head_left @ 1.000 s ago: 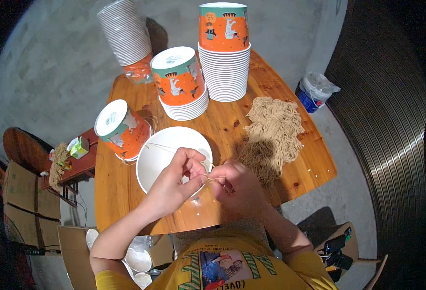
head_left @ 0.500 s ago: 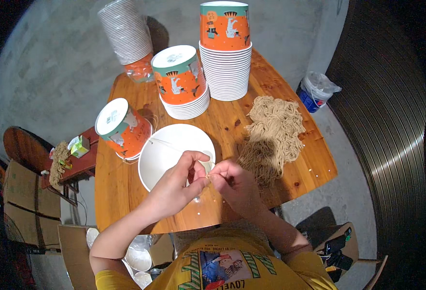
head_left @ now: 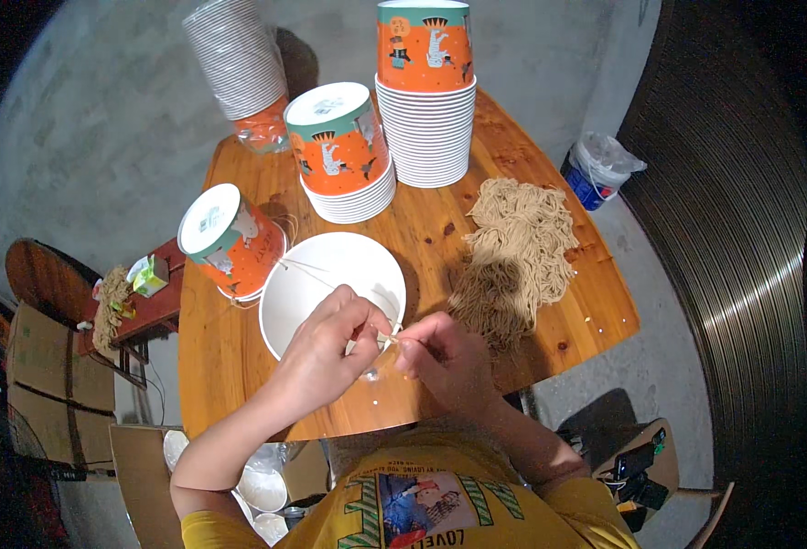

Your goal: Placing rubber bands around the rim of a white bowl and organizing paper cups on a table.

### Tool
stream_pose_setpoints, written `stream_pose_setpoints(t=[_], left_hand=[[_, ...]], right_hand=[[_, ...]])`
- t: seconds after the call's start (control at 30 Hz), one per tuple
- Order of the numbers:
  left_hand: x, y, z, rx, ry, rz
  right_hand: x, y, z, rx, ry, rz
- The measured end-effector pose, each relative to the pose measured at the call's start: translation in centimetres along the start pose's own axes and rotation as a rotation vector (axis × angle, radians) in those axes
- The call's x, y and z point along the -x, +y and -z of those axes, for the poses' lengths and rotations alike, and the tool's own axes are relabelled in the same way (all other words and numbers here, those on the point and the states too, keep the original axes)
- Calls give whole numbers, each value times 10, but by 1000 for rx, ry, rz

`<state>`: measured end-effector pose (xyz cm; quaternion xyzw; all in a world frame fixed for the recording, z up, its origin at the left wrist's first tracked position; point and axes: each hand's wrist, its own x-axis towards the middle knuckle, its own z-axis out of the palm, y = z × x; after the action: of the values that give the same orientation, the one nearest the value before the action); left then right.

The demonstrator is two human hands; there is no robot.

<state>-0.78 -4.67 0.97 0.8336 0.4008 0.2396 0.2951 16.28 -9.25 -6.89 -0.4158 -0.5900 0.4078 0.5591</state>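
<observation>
Thin pale noodle strands (head_left: 392, 338) were pinched between our left hand (head_left: 326, 352) and right hand (head_left: 445, 359), fingertips nearly together, just over the near rim of the round white paper bowl (head_left: 330, 274). Beyond that bowl stood orange printed cup stacks (head_left: 344, 151); right of it lay a tan dried noodle heap (head_left: 518, 252).
</observation>
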Motion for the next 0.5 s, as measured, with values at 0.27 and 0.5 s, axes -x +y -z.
stream_pose_setpoints(t=[0.27,0.5], left_hand=[[-1,-2,2,36,-14,-45],[-1,-3,1,60,-10,-8]], right_hand=[[2,2,0,32,7,24],[3,0,0,95,30,38]])
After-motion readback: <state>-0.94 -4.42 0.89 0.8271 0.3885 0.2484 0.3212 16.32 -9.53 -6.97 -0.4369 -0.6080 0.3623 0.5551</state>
